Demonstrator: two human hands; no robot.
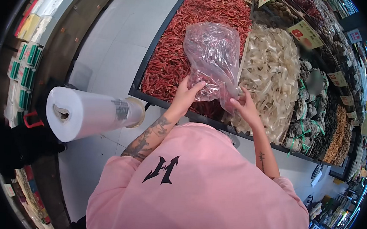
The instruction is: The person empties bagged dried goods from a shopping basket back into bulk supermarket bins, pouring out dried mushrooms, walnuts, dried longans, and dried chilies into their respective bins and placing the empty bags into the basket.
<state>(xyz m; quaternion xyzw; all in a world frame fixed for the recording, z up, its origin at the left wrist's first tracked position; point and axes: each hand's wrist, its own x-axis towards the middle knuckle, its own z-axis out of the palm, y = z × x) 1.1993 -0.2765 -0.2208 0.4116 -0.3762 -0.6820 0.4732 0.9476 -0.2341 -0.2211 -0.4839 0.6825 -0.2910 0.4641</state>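
A clear plastic bag, puffed out and wrinkled, lies over the dried red chillies, and red shows through it. My left hand holds its lower left edge between thumb and fingers. At the lower right corner my right hand pinches the gathered plastic. Just right of the bag are pale, translucent dried strips, close to my right hand. Whether anything is inside the bag, I cannot tell.
A big roll of plastic bags stands at my left. Dark bundles with green ties and brown dried strips fill bins at right. Price signs rise behind. Packaged goods line the left shelf. The dark bin edge runs before me.
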